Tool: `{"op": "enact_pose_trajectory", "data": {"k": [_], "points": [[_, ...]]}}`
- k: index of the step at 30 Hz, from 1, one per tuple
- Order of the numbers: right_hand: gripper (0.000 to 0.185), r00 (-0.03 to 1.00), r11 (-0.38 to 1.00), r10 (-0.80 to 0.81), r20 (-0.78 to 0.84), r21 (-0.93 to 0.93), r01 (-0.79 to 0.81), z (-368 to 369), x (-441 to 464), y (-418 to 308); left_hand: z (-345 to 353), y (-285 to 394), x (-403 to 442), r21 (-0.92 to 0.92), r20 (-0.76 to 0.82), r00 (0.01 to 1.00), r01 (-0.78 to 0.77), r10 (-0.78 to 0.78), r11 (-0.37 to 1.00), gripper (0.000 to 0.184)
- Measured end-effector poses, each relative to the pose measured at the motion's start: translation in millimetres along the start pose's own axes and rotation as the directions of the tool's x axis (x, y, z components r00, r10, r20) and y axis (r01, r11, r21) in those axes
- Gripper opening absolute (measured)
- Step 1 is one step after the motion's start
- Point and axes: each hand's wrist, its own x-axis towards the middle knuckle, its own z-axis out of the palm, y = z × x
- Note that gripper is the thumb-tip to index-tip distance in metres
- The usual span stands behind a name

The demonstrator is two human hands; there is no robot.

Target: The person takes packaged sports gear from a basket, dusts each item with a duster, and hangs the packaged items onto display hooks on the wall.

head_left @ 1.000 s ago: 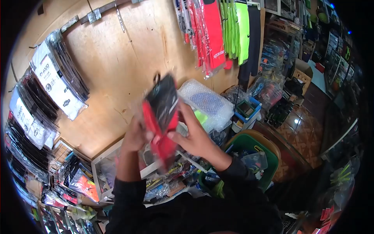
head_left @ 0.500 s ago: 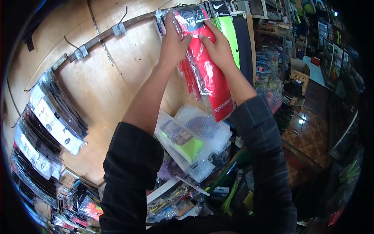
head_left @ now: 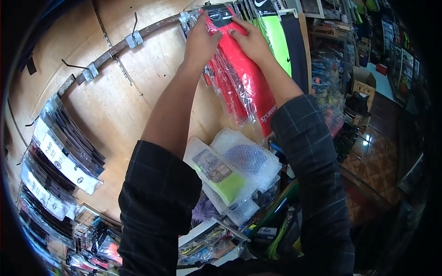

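Note:
A pack of long red socks [head_left: 248,73] in clear plastic, with a dark label at the top, hangs against the wooden wall at the upper middle. My left hand [head_left: 201,42] grips its upper left edge, fingers closed on the plastic. On the opposite edge, my right hand [head_left: 252,42] pinches the pack just below the label. More red packs [head_left: 228,87] hang behind it, partly covered. To the right, beside my right hand, is a bright green sock pack [head_left: 275,41] with a black one [head_left: 295,50] next to it. The hook under the red pack is hidden.
A metal rail [head_left: 156,30] with bare hooks crosses the wall. White and grey sock packs [head_left: 62,154] hang at left. Below my arms lie bubble-wrapped parcels [head_left: 251,158] and a green-edged bin [head_left: 276,209]. Stocked shelves [head_left: 327,69] stand at right.
Both hands have moved slightly up and left in view, still on the red sock pack. The pack leans closer to the red packs behind it, and the view has shifted a little.

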Motion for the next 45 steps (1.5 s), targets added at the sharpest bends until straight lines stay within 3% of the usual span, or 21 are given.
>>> {"op": "enact_pose_trajectory", "data": {"k": [5,8,10,12,14,15,16,17,19,22,23,24,25,27,29,32,35,38,40,42,45], "points": [[0.066,0.988,0.967,0.119,0.093,0.214,-0.137,0.9,-34.7,6.0,4.9,3.0,-32.0,-0.143,0.035,0.999,0.027,-0.022,0.989,0.073],[0.069,0.945,0.946,0.293,0.145,0.098,-0.308,-16.4,-88.0,2.7,18.0,10.7,-86.7,-0.191,0.135,0.991,0.023,0.003,0.981,0.076],[0.07,0.87,0.879,0.465,0.161,0.032,-0.476,-41.0,-140.6,-5.7,19.6,35.9,-143.7,-0.258,0.311,0.947,0.166,-0.081,0.952,0.079],[0.065,0.847,0.866,0.464,0.26,0.07,-0.495,-68.4,-184.4,1.7,16.7,69.1,-198.7,-0.199,0.71,0.666,0.504,-0.231,0.841,0.078],[0.058,0.823,0.857,0.475,0.311,0.05,-0.514,-97.4,-236.4,-2.2,20.7,93.6,-265.2,-0.184,0.624,0.781,0.168,-0.017,0.968,0.082],[0.055,0.797,0.836,0.508,0.326,0.038,-0.548,-115.9,-262.4,-14.7,11.5,116.1,-288.9,-0.135,0.707,0.703,0.244,-0.079,0.96,0.08],[0.052,0.757,0.827,0.557,0.343,-0.141,-0.545,-138.3,-283.7,-32.1,1.5,139.1,-310.5,-0.085,0.78,0.613,0.306,-0.127,0.948,0.078],[0.043,0.778,0.837,0.541,0.32,-0.106,-0.538,-154.1,-312.0,-46.2,-8.7,160.5,-327.9,-0.121,0.841,0.538,0.306,-0.067,0.944,0.074],[0.04,0.651,0.696,0.698,0.3,-0.068,-0.715,-191.2,-374.3,-74.7,-24.5,197.7,-368.3,-0.288,0.922,0.367,0.442,0.121,0.849,0.065],[0.036,0.486,0.489,0.869,0.093,-0.006,-0.872,-223.9,-502.9,-109.0,-27.6,230.2,-469.1,-0.367,0.889,0.152,0.801,0.432,0.473,0.055],[0.034,0.47,0.469,0.881,0.051,0.037,-0.882,-232.0,-556.5,-120.2,-15.0,233.4,-507.1,-0.289,0.878,0.02,0.819,0.479,0.495,0.054],[0.032,0.313,0.312,0.95,-0.008,-0.064,-0.948,-235.0,-596.8,-144.4,-5.9,234.7,-544.1,-0.209,0.847,-0.116,0.825,0.519,0.525,0.052],[0.031,0.154,0.141,0.984,-0.084,-0.149,-0.979,-234.7,-632.4,-169.9,-2.8,234.9,-570.5,-0.166,0.883,-0.124,0.819,0.452,0.549,0.047],[0.03,-0.118,-0.11,0.984,-0.13,0.063,-0.992,-228.8,-702.7,-218.6,12.5,233.4,-623.1,-0.145,0.9,-0.128,0.812,0.416,0.565,0.043],[0.029,-0.09,-0.142,0.975,-0.204,-0.256,-0.956,-217.5,-751.3,-263.1,33.8,234.2,-685.5,-0.006,0.915,-0.245,0.786,0.319,0.619,0.05],[0.031,-0.24,-0.26,0.947,-0.213,-0.07,-0.963,-200.3,-763.3,-312.5,59.2,240.3,-750.2,-0.044,0.959,-0.186,0.65,0.215,0.758,0.054],[0.033,-0.173,-0.201,0.953,-0.25,-0.09,-0.976,-199.0,-781.9,-337.3,86.0,251.3,-800.8,-0.049,0.991,-0.066,0.618,0.114,0.785,0.051],[0.03,-0.219,-0.23,0.925,-0.31,0.002,-0.973,-198.7,-773.1,-354.6,105.2,245.8,-773.7,-0.034,0.97,-0.189,0.509,0.15,0.86,0.049],[0.03,-0.203,-0.191,0.927,-0.314,0.068,-0.979,-204.3,-772.2,-363.1,104.0,233.9,-752.7,-0.005,1.0,-0.02,0.599,0.022,0.801,0.042],[0.03,-0.206,-0.191,0.915,-0.346,0.077,-0.979,-213.1,-780.7,-365.9,106.0,208.7,-728.1,-0.182,0.955,0.292,0.442,0.051,0.878,0.036],[0.03,-0.17,-0.168,0.938,-0.301,0.033,-0.985,-228.4,-793.0,-365.3,143.1,173.5,-784.0,-0.09,0.939,0.33,0.506,-0.096,0.858,0.026]]}}
